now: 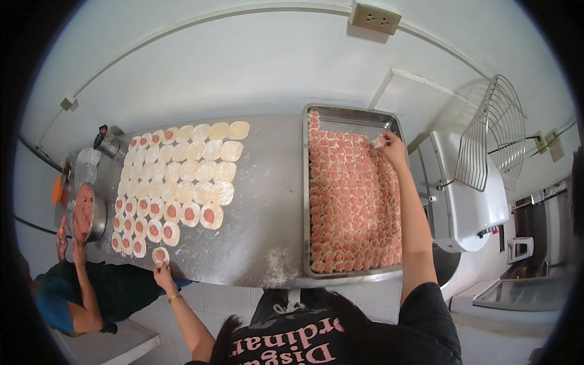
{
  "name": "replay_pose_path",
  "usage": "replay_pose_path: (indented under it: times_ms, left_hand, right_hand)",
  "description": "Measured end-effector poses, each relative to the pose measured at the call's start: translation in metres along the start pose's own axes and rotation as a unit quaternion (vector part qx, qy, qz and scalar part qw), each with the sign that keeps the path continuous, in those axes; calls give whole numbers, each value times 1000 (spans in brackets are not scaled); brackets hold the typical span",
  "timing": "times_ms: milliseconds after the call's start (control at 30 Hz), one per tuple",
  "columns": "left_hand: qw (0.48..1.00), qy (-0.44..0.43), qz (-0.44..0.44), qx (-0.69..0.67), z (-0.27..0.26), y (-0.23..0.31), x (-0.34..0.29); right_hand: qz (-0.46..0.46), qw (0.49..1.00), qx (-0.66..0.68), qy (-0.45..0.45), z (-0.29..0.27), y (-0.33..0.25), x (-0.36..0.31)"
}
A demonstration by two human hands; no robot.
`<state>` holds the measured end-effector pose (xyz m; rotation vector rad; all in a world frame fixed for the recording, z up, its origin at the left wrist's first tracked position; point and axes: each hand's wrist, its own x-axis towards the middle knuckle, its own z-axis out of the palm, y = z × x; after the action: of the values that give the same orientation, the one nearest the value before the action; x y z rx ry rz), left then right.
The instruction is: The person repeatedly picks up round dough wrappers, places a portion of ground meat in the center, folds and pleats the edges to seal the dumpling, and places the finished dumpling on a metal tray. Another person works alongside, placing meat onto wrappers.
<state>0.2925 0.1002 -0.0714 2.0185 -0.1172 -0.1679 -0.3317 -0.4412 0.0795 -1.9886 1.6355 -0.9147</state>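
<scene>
At the table's near edge, my left hand (163, 277) pinches the lower rim of a round dumpling wrapper (156, 250) with a dab of pink meat filling on it. My right hand (394, 149) is over the far right part of a deep metal tray (306, 182), its fingers closed on a small pale dumpling (379, 142). Tight rows of open-topped dumplings (350, 201) cover most of that tray. On the left, rows of flat wrappers (188, 170) lie on the table; the nearer rows and several at the far left carry filling.
A steel bowl of pink filling (85, 213) stands at the table's left end, beside a co-worker (91, 292) whose hands are near it. The steel table (261, 201) is dusted with flour. Right of the tray are a white appliance (462, 188) and a wire rack (493, 134).
</scene>
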Motion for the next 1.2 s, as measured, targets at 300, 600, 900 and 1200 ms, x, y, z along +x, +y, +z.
replay_pose_path:
  times_ms: [300,600,900,1200]
  left_hand:
    - [985,-68,-78,-139,41,48,-116]
    - [974,-58,-103,-195,65,76,-160]
    - [952,-1,-101,-288,69,70,-155]
    - [937,29,-188,-291,63,45,-132]
  right_hand:
    - [-34,988,-111,-107,49,91,108]
    - [-79,963,-122,-226,50,98,107]
    - [-88,950,-104,-281,39,81,102]
    - [-56,967,-51,-243,43,85,99]
